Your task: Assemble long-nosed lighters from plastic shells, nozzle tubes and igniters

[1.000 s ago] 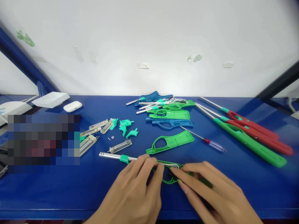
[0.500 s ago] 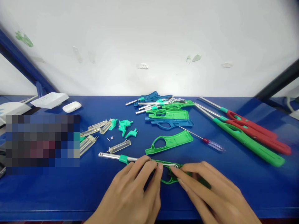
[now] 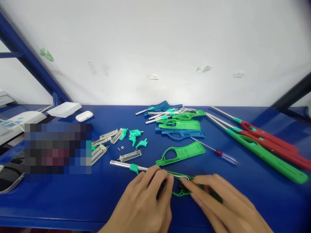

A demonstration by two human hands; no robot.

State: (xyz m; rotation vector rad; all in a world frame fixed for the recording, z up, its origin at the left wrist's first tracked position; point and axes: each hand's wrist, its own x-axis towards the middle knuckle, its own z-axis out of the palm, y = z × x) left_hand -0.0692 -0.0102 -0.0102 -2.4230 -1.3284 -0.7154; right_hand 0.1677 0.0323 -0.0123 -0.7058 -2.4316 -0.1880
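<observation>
A green lighter shell half (image 3: 180, 193) lies at the table's front with its hollow side up. My left hand (image 3: 144, 202) grips it near the neck, where a metal lighter tube (image 3: 121, 164) with a teal collar (image 3: 133, 168) sticks out to the left. White wire (image 3: 184, 177) runs along inside the shell and bends by its trigger loop. At the bend, the fingertips of my right hand (image 3: 218, 199) press on the wire and shell edge. The shell's handle end is mostly hidden under that hand. Just behind lies another green shell half (image 3: 187, 153).
Clear fuel tanks (image 3: 130, 156) and teal triggers (image 3: 142, 143) lie left of centre. Blue and green shell parts (image 3: 181, 133) are piled behind. A screwdriver (image 3: 224, 156) and whole lighters (image 3: 269, 155) lie to the right. A white case (image 3: 84, 116) stands back left.
The camera view has shifted, so everything sits a little farther right and lower. Both hands keep nearly the same grip on the shell and wire.
</observation>
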